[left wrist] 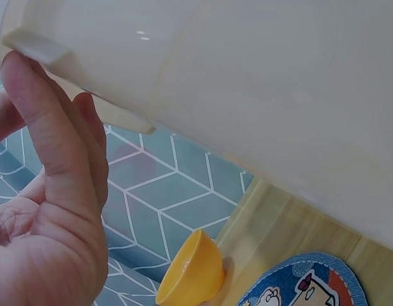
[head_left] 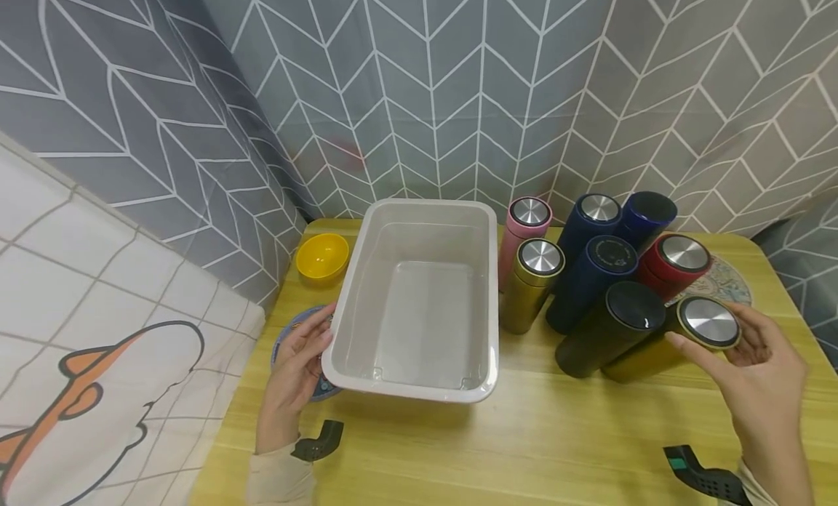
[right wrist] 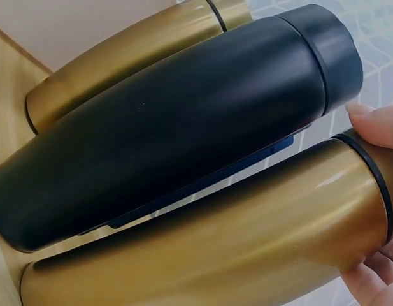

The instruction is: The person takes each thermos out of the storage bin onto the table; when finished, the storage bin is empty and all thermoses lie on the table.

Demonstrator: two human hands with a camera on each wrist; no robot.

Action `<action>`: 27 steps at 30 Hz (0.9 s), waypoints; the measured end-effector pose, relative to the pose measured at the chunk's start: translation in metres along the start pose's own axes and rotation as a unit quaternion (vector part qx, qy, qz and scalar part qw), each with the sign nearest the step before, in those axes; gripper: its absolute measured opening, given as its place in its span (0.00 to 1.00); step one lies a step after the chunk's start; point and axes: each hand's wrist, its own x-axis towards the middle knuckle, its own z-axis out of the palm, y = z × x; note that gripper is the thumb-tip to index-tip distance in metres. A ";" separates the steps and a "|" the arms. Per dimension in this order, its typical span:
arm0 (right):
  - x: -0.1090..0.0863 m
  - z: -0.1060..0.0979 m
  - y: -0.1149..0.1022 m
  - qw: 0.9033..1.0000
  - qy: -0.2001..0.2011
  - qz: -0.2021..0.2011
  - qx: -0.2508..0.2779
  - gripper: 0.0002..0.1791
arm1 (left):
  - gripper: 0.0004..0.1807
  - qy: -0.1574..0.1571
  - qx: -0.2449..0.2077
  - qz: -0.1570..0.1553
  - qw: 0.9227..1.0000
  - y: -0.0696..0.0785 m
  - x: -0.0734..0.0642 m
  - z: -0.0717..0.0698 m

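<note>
My left hand (head_left: 294,368) is at the left side of a deep, light grey plastic bin (head_left: 410,233). In the left wrist view, the fairly straight fingers (left wrist: 40,105) touch the bin's outer wall under the rim. My right hand (head_left: 762,368) grips a gold thermos bottle (head_left: 708,321) around its upper part, thumb on the near side and fingers on the far side. The bottle is tilted in the right wrist view. Beside it is a black thermos bottle (head_left: 609,331), with a second gold thermos bottle (head_left: 530,288) farther left.
Behind are pink (head_left: 520,233), red (head_left: 677,262) and several blue thermos bottles (head_left: 592,280). A yellow bowl (head_left: 322,257) sits left of the bin, above a round blue mat (head_left: 325,390). Another round patterned mat (head_left: 727,282) lies behind the right hand. A patterned curtain (head_left: 452,91) hangs behind the wooden table (head_left: 524,440).
</note>
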 end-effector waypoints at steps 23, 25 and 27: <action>0.000 0.000 0.002 0.998 -0.048 -0.018 -0.037 0.43 | 0.25 -0.008 -0.019 -0.006 1.000 0.000 -0.001 -0.001; 0.000 0.000 0.002 0.998 -0.051 -0.022 -0.027 0.43 | 0.25 -0.007 -0.019 -0.007 1.000 0.000 -0.001 -0.001; 0.000 0.000 0.002 0.998 -0.056 -0.024 -0.022 0.43 | 0.25 -0.006 -0.017 -0.008 1.000 0.000 -0.001 -0.001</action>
